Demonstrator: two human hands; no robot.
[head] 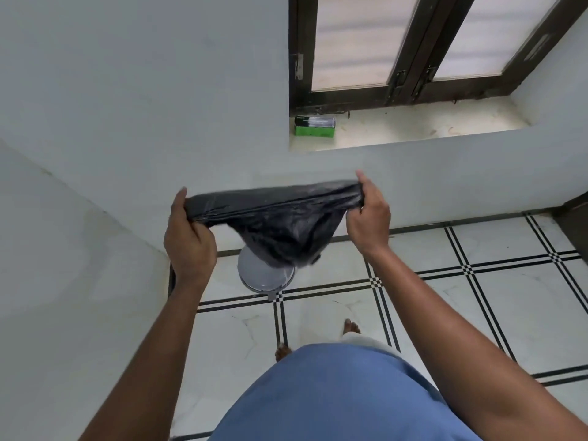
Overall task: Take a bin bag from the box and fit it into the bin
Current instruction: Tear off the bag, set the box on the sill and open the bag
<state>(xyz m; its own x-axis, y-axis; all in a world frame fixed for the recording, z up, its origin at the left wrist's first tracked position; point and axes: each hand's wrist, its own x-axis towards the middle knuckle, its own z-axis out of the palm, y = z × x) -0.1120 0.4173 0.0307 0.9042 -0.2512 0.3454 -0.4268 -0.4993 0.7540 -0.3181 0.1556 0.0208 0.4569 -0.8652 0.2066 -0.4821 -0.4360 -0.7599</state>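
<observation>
A pale wall [143, 90] fills most of the view, with a dark-framed window [423, 49] set into it at upper right above a stone sill [429, 125]. Below lies a white tiled floor [477, 297] crossed by black double lines, and a person in a blue garment [343, 399] stands on it with bare toes showing just beyond the hem.

Both bare arms reach forward and hold a black bin bag [280, 218] stretched wide between them, in the air above the bin. The left hand [187, 237] grips the bag's left end, fingers curled round the gathered plastic and thumb up along the top edge. The right hand [367, 214] grips the right end the same way, fingers curled under and thumb raised on top. The mouth of the bag runs taut from hand to hand, while its body sags in a crumpled pouch in the middle.

The bin [264, 275], round and grey with a shiny rim, stands on the floor against the wall, directly beneath the sagging pouch, which hides its far edge; whether the plastic touches it I cannot tell.

The green and black box [315, 126] lies on the left end of the sill, well apart from the hands
</observation>
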